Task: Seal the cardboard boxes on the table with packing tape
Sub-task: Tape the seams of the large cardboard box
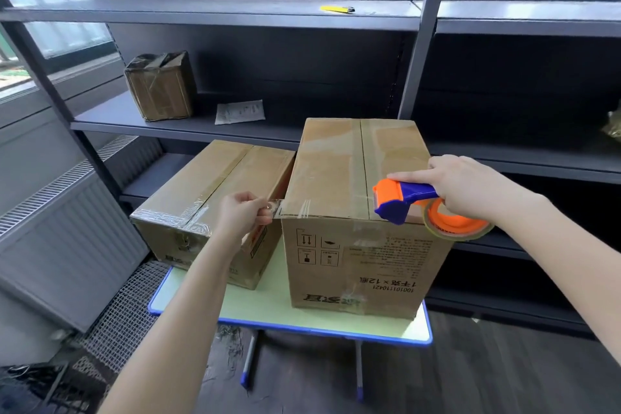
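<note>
Two cardboard boxes stand on a small pale green table [268,309] with a blue rim. The taller box [339,178] is on the right, its top flaps closed and taped along the seam. The lower box [201,185] sits to its left, also taped. My right hand [470,188] grips an orange and blue tape dispenser [403,198] at the tall box's near right top edge. Clear tape [304,208] stretches from it leftward along the near top edge. My left hand [243,212] pinches the tape's free end at the box's near left corner.
Dark metal shelving [235,13] rises right behind the table. On it lie a small wrapped cardboard box [161,87], a paper slip [240,111] and a yellow utility knife [337,9]. A radiator [60,232] and metal mesh [124,316] are at the left.
</note>
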`<state>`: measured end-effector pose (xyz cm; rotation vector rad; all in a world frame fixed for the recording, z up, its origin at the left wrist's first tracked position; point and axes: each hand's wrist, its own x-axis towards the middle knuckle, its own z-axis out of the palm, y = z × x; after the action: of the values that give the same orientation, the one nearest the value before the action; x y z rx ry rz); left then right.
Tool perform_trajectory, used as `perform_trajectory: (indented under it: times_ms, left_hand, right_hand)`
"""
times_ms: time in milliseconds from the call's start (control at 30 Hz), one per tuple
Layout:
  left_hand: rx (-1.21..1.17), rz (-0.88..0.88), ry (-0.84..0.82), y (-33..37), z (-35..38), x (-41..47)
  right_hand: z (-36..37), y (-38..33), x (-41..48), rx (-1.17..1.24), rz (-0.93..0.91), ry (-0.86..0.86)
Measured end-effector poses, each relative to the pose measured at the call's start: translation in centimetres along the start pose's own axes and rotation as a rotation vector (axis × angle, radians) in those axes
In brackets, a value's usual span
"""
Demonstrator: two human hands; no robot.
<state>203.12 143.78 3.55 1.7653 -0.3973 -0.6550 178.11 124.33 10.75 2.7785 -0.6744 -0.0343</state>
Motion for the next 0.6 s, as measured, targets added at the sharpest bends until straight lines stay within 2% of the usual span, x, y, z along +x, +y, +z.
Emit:
perform_trajectory:
  times_ms: [267, 400, 600]
  left_hand:
    - [0.034, -0.057, -0.008, -2.4, 0.6, 0.6]
    - [0.130, -0.105, -0.093, -3.1, 1.8, 0.5]
    - [0.153, -0.164, -0.219, -3.2, 2.2, 0.2]
  right_hand:
    - [0.4, -0.5, 0.0, -0.029, -0.045, 0.059]
    - [0.2, -0.4, 0.1, -0.021, -0.056, 0.052]
    - [0.1, -0.1, 0.3, 0.025, -0.054, 0.046]
